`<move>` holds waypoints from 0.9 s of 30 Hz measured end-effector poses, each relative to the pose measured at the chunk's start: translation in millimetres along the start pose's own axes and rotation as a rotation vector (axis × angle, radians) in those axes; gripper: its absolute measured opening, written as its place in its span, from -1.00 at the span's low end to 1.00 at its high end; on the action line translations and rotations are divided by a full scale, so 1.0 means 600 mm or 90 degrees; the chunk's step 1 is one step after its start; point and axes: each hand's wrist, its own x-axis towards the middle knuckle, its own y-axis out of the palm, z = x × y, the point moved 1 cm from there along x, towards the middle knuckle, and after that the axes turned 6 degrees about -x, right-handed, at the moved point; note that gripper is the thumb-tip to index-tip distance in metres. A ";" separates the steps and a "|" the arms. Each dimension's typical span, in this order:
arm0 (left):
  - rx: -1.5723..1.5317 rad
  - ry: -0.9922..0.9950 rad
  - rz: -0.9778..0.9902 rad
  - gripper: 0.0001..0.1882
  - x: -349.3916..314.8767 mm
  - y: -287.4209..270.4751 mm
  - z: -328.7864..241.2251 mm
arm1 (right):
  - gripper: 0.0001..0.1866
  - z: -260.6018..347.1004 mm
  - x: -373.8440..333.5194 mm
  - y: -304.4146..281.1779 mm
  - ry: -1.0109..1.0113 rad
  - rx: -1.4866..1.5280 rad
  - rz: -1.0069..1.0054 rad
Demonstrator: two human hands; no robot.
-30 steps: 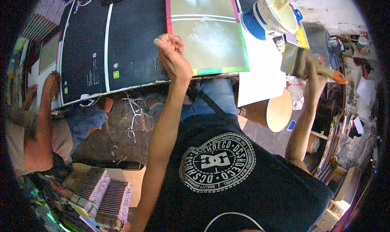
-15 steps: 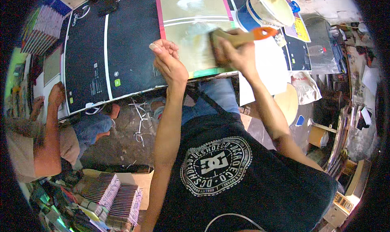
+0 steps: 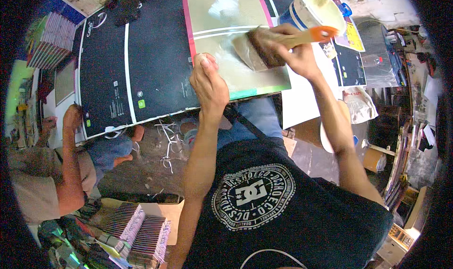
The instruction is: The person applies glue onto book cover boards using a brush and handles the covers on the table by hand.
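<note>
My right hand (image 3: pixel 301 57) is wrapped round a wide flat brush (image 3: pixel 309 36) with an orange-tipped handle. Its bristles are blurred and press on the lower panel of a beige cover sheet (image 3: pixel 257 82). This sheet has a pink border, white lines across its middle and a green strip along the near edge. A white patch of paste (image 3: pixel 224 8) lies on the upper panel. At the sheet's left edge is my left hand (image 3: pixel 210 82), its fingers curled and the thumb pressed against them. Whatever those fingers may hold is hidden.
A bucket of pale paste (image 3: pixel 296 15) stands right of the cover sheet, by white paper (image 3: pixel 304 92) overhanging the table edge. Black printed sheets (image 3: pixel 160 61) cover the table. Book stacks (image 3: pixel 53 40) sit far left, others (image 3: pixel 148 238) lower left. Another person's arm (image 3: pixel 71 170) works at left.
My right hand and the brush have swept a little right, bristles now flat on the sheet. My left hand has lowered to the sheet's left edge, its fingers closing. The view has shifted slightly.
</note>
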 end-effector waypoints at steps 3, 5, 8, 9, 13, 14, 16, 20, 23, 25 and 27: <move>0.000 0.011 0.005 -0.61 0.001 0.002 -0.002 | -0.65 -0.114 0.068 -0.009 -0.191 -0.219 -0.059; -0.010 -0.021 -0.002 -0.61 0.001 0.004 -0.010 | -0.75 -0.139 0.135 -0.047 -0.132 -0.316 -0.047; 0.019 -0.019 -0.037 -0.36 -0.002 -0.003 0.015 | -0.73 -0.073 0.190 -0.059 -0.241 -0.378 -0.121; 0.023 -0.014 -0.038 -0.36 0.000 0.000 0.015 | -0.76 -0.041 0.192 -0.044 -0.098 -0.142 -0.196; 0.042 -0.032 -0.038 -0.36 -0.003 0.012 0.005 | -0.79 -0.003 0.205 0.025 -0.034 0.042 -0.295; 0.032 -0.019 -0.054 -0.36 -0.003 0.016 0.003 | -0.74 -0.001 0.206 0.058 -0.021 0.023 -0.305; 0.030 -0.009 -0.073 -0.36 -0.003 0.015 0.003 | -0.69 0.019 0.198 0.134 0.020 0.036 -0.278; 0.082 -0.012 -0.080 -0.36 -0.004 0.017 0.005 | -0.66 0.019 0.140 0.184 0.143 0.024 -0.115; 0.076 -0.019 -0.092 -0.34 0.000 0.020 0.007 | -0.63 -0.043 0.102 0.108 0.058 -0.084 -0.169; 0.053 -0.017 -0.108 -0.32 0.007 0.020 0.010 | -0.66 -0.094 0.081 0.047 0.057 -0.220 -0.210; -0.031 -0.051 -0.111 -0.28 0.014 0.021 0.010 | -0.70 -0.111 0.073 -0.016 0.088 -0.171 -0.205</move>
